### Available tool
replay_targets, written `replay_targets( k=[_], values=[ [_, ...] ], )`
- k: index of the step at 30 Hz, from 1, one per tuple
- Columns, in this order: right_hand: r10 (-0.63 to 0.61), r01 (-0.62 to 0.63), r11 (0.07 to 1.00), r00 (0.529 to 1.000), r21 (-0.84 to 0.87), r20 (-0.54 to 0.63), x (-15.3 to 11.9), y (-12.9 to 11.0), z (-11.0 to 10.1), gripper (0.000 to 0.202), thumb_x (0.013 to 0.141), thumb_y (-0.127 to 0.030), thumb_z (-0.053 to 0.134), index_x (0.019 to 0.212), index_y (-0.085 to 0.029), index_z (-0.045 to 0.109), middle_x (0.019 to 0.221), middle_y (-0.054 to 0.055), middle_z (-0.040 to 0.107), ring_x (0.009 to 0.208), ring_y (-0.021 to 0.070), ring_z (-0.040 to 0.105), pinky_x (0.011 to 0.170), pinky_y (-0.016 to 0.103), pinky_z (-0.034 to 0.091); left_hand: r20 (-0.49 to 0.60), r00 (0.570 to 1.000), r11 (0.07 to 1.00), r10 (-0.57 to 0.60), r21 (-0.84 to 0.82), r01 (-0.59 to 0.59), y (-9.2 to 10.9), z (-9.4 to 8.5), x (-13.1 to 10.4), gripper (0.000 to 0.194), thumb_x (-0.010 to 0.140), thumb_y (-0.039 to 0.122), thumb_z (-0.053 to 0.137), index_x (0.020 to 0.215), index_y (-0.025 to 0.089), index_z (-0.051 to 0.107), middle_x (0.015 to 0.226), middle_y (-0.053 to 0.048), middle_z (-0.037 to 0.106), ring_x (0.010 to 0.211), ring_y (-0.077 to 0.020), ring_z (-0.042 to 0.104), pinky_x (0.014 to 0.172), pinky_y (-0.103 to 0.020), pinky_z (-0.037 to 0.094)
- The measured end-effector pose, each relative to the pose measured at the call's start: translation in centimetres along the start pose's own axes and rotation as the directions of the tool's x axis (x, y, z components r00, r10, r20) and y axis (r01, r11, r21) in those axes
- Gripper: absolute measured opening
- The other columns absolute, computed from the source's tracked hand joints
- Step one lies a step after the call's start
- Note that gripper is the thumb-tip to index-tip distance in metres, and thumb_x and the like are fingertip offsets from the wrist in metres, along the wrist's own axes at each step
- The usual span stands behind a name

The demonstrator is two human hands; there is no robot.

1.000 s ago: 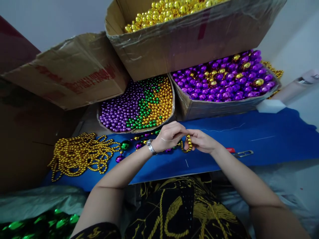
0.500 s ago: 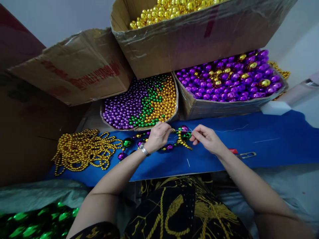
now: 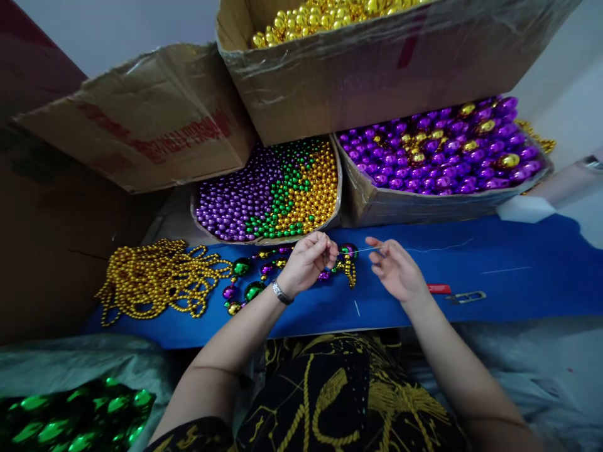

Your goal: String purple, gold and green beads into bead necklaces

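Note:
A thin pale thread [image 3: 358, 251] runs taut between my two hands above the blue cloth. My left hand [image 3: 311, 258], with a metal watch on its wrist, is closed in a pinch on one end of it. Opposite, my right hand [image 3: 399, 269] grips the thread near its fingertips, its other fingers loosely curled and apart. A loose tail of thread trails off to the right. Beneath and behind my left hand lies a bead necklace [image 3: 254, 290] of green, purple and gold beads, partly hidden by that hand. A short gold bead strand [image 3: 350, 271] hangs between the hands.
A pile of gold bead strands [image 3: 160, 279] lies at the left. Behind stand cardboard boxes of mixed beads [image 3: 277, 188], purple beads [image 3: 438, 154] and gold beads [image 3: 325, 22]. A red-handled thread snipper [image 3: 452, 293] rests at the right. Green beads [image 3: 70, 417] fill a sack lower left.
My hands have moved apart, lengthening the thread between them. My left hand has rolled so its curled fingers show; my right hand has shifted right and its fingers have loosened.

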State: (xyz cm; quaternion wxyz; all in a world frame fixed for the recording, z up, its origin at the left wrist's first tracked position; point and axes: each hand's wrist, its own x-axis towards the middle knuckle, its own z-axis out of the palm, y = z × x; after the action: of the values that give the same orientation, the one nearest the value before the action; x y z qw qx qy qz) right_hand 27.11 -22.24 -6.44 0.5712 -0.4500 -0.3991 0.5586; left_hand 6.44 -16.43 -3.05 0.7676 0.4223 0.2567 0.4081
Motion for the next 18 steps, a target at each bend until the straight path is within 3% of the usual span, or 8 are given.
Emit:
replay_targets(
  k=[2, 4, 7, 9, 13, 16, 18],
  values=[
    [-0.039, 0.039, 0.999, 0.999, 0.031, -0.001, 0.5, -1.2, 0.7, 0.033, 0.088, -0.055, 0.047, 0.081, -0.024, 0.039, 0.113, 0.003, 0.062, 0.059, 0.0105, 0.042, 0.046, 0.023, 0.029, 0.017, 0.999, 0.999, 0.032, 0.043, -0.033, -0.1, 0.3, 0.1, 0.035, 0.078, 0.043, 0.073, 0.075, 0.016, 0.051, 0.070, -0.001, 0.059, 0.065, -0.0096, 0.054, 0.058, -0.022, 0.044],
    [-0.037, 0.036, 0.996, 0.999, 0.084, 0.012, 1.0, -2.4, 1.5, 0.032, 0.089, -0.054, 0.045, 0.081, -0.025, 0.036, 0.089, 0.001, 0.061, 0.052, 0.0108, 0.031, 0.045, 0.023, 0.025, 0.034, 0.996, 0.991, 0.077, 0.106, -0.080, 0.0, 0.6, 0.2, 0.035, 0.079, 0.045, 0.072, 0.074, 0.016, 0.053, 0.070, -0.001, 0.060, 0.069, -0.0108, 0.056, 0.063, -0.024, 0.046],
    [-0.024, 0.017, 0.989, 0.999, 0.149, 0.049, 1.4, -3.6, 2.3, 0.030, 0.087, -0.049, 0.052, 0.080, -0.025, 0.035, 0.060, -0.005, 0.034, 0.050, 0.0117, 0.024, 0.046, 0.023, 0.024, 0.063, 0.986, 0.968, 0.154, 0.192, -0.164, 0.3, 0.8, 0.1, 0.038, 0.080, 0.050, 0.069, 0.072, 0.017, 0.053, 0.065, -0.001, 0.059, 0.067, -0.0121, 0.054, 0.068, -0.028, 0.047],
    [-0.027, 0.017, 0.989, 0.997, 0.145, 0.066, 1.1, -3.6, 2.4, 0.031, 0.086, -0.047, 0.056, 0.079, -0.025, 0.035, 0.059, -0.006, 0.021, 0.049, 0.0119, 0.023, 0.047, 0.023, 0.024, 0.086, 0.979, 0.952, 0.187, 0.230, -0.202, 0.4, 0.5, 0.0, 0.039, 0.081, 0.051, 0.068, 0.071, 0.018, 0.052, 0.062, -0.001, 0.057, 0.066, -0.0127, 0.054, 0.071, -0.031, 0.048],
    [-0.037, 0.031, 0.990, 0.998, 0.140, 0.044, 0.1, -3.0, 1.9, 0.033, 0.086, -0.048, 0.057, 0.078, -0.025, 0.034, 0.059, -0.006, 0.018, 0.049, 0.0117, 0.023, 0.046, 0.024, 0.023, 0.116, 0.982, 0.941, 0.152, 0.286, -0.180, 0.3, -0.3, -0.3, 0.035, 0.085, 0.048, 0.065, 0.073, 0.017, 0.053, 0.065, -0.002, 0.061, 0.067, -0.0131, 0.056, 0.072, -0.032, 0.048],
    [-0.125, 0.125, 0.992, 0.992, 0.004, -0.004, -0.1, -3.2, 1.5, 0.025, 0.091, -0.049, 0.049, 0.087, -0.027, 0.039, 0.059, -0.006, 0.022, 0.048, 0.0117, 0.027, 0.046, 0.024, 0.027, 0.134, 0.975, 0.920, 0.175, 0.332, -0.211, 0.9, 0.2, 0.0, 0.030, 0.087, 0.044, 0.064, 0.076, 0.017, 0.056, 0.071, -0.003, 0.066, 0.076, -0.0144, 0.062, 0.078, -0.032, 0.051],
    [-0.255, 0.250, 0.929, 0.967, -0.274, 0.015, 0.3, -4.2, 1.5, 0.020, 0.095, -0.046, 0.045, 0.105, -0.028, 0.043, 0.059, -0.006, 0.030, 0.049, 0.0125, 0.035, 0.049, 0.026, 0.034, 0.157, 0.957, 0.893, 0.244, 0.349, -0.284, 2.0, 1.0, 0.6, 0.028, 0.088, 0.044, 0.062, 0.078, 0.018, 0.057, 0.073, -0.003, 0.067, 0.083, -0.0156, 0.064, 0.084, -0.034, 0.051]
  ],
)
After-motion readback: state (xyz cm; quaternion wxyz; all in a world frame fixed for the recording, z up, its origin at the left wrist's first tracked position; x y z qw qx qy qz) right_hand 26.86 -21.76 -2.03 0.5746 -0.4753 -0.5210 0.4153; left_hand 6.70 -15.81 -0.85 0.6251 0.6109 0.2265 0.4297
